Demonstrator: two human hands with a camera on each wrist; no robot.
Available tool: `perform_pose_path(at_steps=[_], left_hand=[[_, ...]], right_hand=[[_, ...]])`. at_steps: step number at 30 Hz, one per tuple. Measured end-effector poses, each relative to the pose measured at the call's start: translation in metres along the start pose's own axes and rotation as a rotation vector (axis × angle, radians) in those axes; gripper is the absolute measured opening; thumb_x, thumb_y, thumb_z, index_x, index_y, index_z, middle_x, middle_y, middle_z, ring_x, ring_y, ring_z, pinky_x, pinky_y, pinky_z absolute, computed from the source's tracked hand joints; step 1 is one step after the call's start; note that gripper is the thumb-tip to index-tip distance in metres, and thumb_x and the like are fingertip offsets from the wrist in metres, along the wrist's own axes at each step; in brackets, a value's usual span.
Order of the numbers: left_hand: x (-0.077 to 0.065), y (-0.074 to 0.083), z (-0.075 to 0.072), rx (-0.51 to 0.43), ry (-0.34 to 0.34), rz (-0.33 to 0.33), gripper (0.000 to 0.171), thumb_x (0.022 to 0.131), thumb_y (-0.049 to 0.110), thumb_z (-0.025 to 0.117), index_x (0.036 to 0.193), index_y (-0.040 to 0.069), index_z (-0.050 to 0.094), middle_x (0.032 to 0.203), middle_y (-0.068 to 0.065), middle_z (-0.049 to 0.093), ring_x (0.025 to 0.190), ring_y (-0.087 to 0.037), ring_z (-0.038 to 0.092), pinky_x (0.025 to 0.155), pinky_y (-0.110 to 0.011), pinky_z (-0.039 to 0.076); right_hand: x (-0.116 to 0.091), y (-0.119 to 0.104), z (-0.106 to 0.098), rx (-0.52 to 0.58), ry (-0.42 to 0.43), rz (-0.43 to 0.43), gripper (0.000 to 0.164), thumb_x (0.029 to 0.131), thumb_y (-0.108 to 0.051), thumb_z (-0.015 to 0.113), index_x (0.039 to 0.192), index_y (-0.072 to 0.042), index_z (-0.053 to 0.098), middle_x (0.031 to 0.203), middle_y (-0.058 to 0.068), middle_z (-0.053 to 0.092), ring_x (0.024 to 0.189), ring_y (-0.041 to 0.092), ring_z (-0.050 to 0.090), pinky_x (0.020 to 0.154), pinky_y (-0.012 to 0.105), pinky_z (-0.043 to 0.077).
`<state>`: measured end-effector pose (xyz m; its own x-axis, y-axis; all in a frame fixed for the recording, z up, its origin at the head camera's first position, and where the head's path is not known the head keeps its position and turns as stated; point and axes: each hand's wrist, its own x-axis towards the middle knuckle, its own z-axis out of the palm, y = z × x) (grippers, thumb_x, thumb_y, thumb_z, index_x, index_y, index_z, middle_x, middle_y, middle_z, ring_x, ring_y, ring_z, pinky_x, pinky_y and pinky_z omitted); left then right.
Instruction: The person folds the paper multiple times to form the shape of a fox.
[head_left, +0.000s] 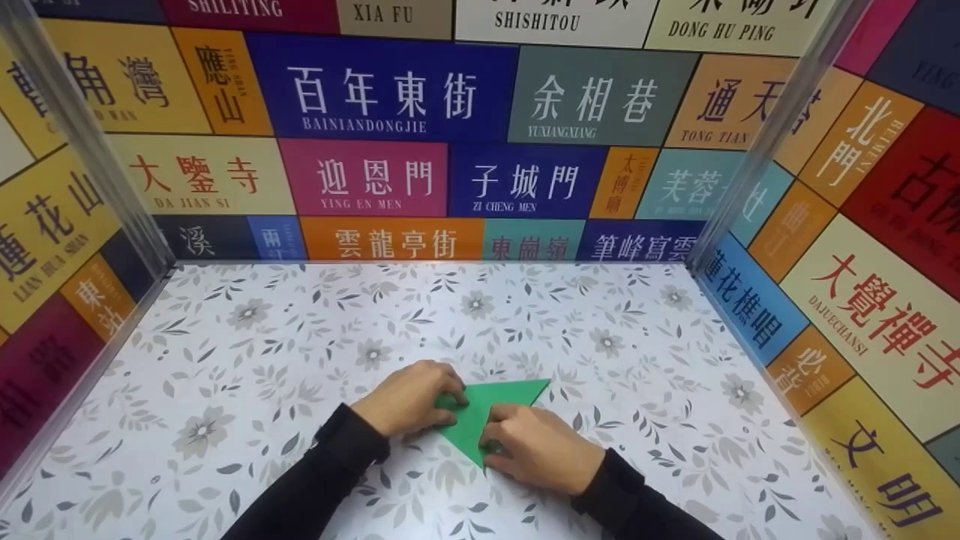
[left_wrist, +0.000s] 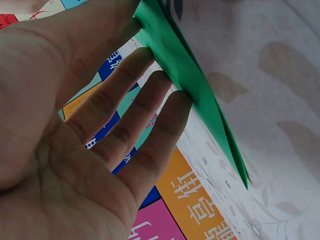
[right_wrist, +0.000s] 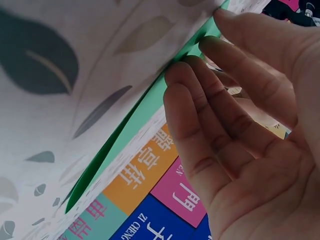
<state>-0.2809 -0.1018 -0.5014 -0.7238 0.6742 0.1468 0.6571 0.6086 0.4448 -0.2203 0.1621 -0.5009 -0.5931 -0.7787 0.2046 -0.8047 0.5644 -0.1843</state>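
Observation:
A green sheet of paper (head_left: 480,409), folded into a triangle, lies on the table in the head view. On its left side, my left hand (head_left: 420,396) touches it with thumb and fingertips. My right hand (head_left: 536,446) presses its fingertips on the near right part, by the bottom corner. In the left wrist view the paper (left_wrist: 185,75) shows two layers slightly apart toward its pointed end, and the left fingers (left_wrist: 135,125) reach to its face fairly straight. The right fingers (right_wrist: 195,115) rest their tips along the paper (right_wrist: 130,122) in the right wrist view.
The table (head_left: 300,337) has a white covering with grey leaves and flowers. Upright panels with colourful printed name blocks (head_left: 382,90) border it at the back and both sides, joined by clear corner strips (head_left: 780,127). Dark sleeves (head_left: 322,465) cover both forearms.

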Motion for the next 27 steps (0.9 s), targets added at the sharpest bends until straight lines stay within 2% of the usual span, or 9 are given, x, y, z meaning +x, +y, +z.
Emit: perform_pose_path(at_steps=[2,3,7,9,10,11,27], left_hand=[[0.000,0.000,0.001,-0.001,-0.001,-0.001,0.027,0.090,0.012,0.099,0.116,0.012,0.091,0.123,-0.005,0.086,0.120,-0.027,0.082,0.110,-0.048,0.066],[0.000,0.000,0.001,-0.001,-0.003,-0.004,0.027,0.090,0.013,0.099,0.116,0.012,0.091,0.123,-0.005,0.087,0.120,-0.027,0.082,0.110,-0.048,0.066],[-0.001,0.000,0.001,-0.001,-0.002,-0.003,0.027,0.090,0.012,0.098,0.116,0.012,0.091,0.123,-0.005,0.086,0.120,-0.028,0.081,0.111,-0.049,0.065],[0.000,0.001,0.001,0.006,0.000,0.002,0.027,0.090,0.012,0.098,0.116,0.012,0.091,0.123,-0.005,0.086,0.120,-0.028,0.081,0.110,-0.048,0.065],[0.000,0.001,0.000,0.009,0.001,0.006,0.027,0.090,0.012,0.098,0.116,0.012,0.091,0.122,-0.005,0.086,0.119,-0.028,0.081,0.110,-0.048,0.065],[0.000,0.001,0.000,0.011,0.003,0.008,0.027,0.091,0.012,0.098,0.116,0.012,0.091,0.122,-0.005,0.086,0.119,-0.028,0.081,0.110,-0.048,0.066],[-0.002,0.002,0.001,0.009,0.004,-0.008,0.027,0.090,0.011,0.098,0.116,0.011,0.091,0.121,-0.006,0.086,0.119,-0.029,0.081,0.110,-0.049,0.066]], right_hand=[[0.000,0.001,0.002,-0.002,0.003,-0.009,0.010,0.096,-0.021,0.096,0.102,-0.019,0.088,0.105,-0.002,0.078,0.091,0.007,0.070,0.077,0.027,0.063],[-0.001,0.010,0.011,-0.004,0.020,-0.038,0.009,0.098,-0.024,0.094,0.102,-0.019,0.088,0.106,-0.003,0.077,0.092,0.007,0.070,0.077,0.027,0.063],[0.000,0.009,0.013,-0.010,0.020,-0.034,0.006,0.101,-0.023,0.092,0.101,-0.019,0.088,0.102,-0.003,0.076,0.087,0.007,0.068,0.073,0.027,0.061],[0.000,0.006,0.012,-0.014,0.018,-0.022,0.005,0.102,-0.021,0.091,0.100,-0.018,0.087,0.099,-0.003,0.074,0.084,0.006,0.065,0.072,0.026,0.059],[0.002,-0.004,0.002,-0.016,0.002,0.008,0.005,0.100,-0.018,0.092,0.099,-0.018,0.087,0.097,-0.002,0.073,0.082,0.005,0.063,0.071,0.026,0.059],[0.002,-0.005,0.001,-0.020,0.001,0.015,0.005,0.100,-0.018,0.092,0.099,-0.018,0.087,0.096,-0.003,0.072,0.081,0.004,0.062,0.071,0.025,0.058],[0.002,-0.009,0.000,-0.021,-0.014,0.038,0.009,0.097,-0.021,0.094,0.098,-0.016,0.086,0.098,-0.002,0.072,0.082,0.005,0.060,0.071,0.025,0.057]])
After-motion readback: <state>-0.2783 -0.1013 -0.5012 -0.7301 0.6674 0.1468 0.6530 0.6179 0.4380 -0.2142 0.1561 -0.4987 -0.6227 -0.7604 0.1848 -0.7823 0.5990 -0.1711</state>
